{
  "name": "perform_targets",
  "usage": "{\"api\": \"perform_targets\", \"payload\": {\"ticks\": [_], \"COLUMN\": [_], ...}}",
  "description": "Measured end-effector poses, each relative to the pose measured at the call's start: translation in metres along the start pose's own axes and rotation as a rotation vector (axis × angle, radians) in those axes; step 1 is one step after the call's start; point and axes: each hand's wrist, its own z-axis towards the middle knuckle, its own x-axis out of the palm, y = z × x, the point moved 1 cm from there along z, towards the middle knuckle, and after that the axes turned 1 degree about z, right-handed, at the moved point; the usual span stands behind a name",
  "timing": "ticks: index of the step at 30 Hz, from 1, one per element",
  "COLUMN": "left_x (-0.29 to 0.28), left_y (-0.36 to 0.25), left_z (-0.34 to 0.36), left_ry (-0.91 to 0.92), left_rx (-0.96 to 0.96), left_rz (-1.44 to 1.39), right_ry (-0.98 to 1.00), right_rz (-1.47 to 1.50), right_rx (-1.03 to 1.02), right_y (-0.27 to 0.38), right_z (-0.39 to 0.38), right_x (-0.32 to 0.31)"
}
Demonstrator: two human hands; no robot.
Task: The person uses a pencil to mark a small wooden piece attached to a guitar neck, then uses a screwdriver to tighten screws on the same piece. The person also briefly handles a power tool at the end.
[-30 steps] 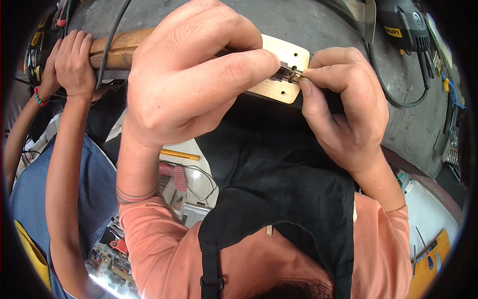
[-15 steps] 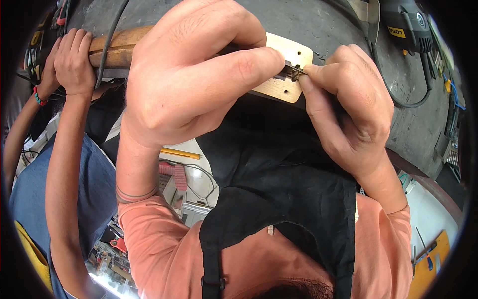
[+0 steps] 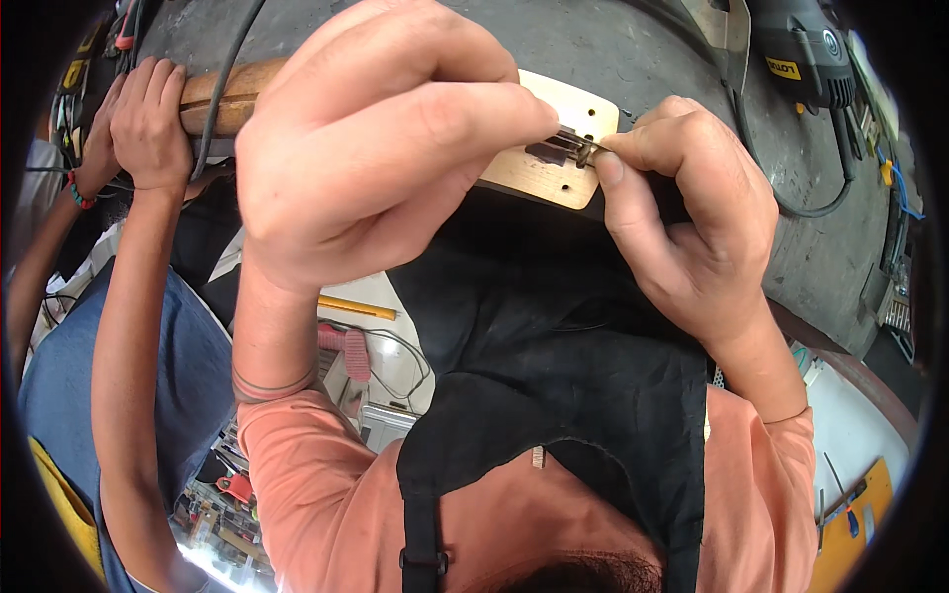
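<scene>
1. the dark grey workbench [image 3: 593,40] spreads across the upper view; its surface is matte, with small specks and scuffs.
2. the black apron [image 3: 554,326] hangs below the bench edge, in soft folds.
3. the left hand [image 3: 366,148] is raised over the bench, its fingers curled and its thumb pointing right; it grips a slim dark piece in a closed pinch.
4. the right hand [image 3: 697,188] faces it, wrist lifted, with thumb and index finger closed on the far end of this same piece.
5. at upper right rests a black power tool [image 3: 801,59].
6. at left, a co-worker's hand [image 3: 148,124] lies flat against a rounded brown wooden piece [image 3: 222,99].
7. the pale yellow plate [image 3: 568,94] has rounded corners and small round holes.
8. the slim dark piece [image 3: 573,136] is above the plate, between both hands, tilted slightly down to the right.
</scene>
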Motion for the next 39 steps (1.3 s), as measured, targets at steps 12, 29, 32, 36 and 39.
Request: {"api": "perform_targets", "payload": {"ticks": [12, 29, 32, 36, 39], "left_x": [-0.0008, 0.0013, 0.0023, 0.0035, 0.0037], "left_y": [-0.0015, -0.0005, 0.0012, 0.0016, 0.0009], "left_z": [-0.0017, -0.0052, -0.0069, -0.0071, -0.0072], "left_ry": [0.006, -0.011, -0.019, -0.023, -0.029], "left_rx": [0.032, 0.049, 0.067, 0.068, 0.057], "left_rz": [0.046, 0.082, 0.095, 0.108, 0.111], "right_ry": [-0.024, -0.027, -0.018, -0.008, -0.005], "right_rz": [-0.029, -0.048, -0.053, -0.066, -0.069], "right_rx": [-0.035, -0.007, 0.0, 0.006, -0.009], "right_y": [-0.001, 0.0026, 0.0028, 0.0026, 0.0015], "right_z": [-0.0018, -0.0016, -0.0016, -0.0023, -0.0013], "right_x": [0.0011, 0.0035, 0.003, 0.0023, 0.0025]}}
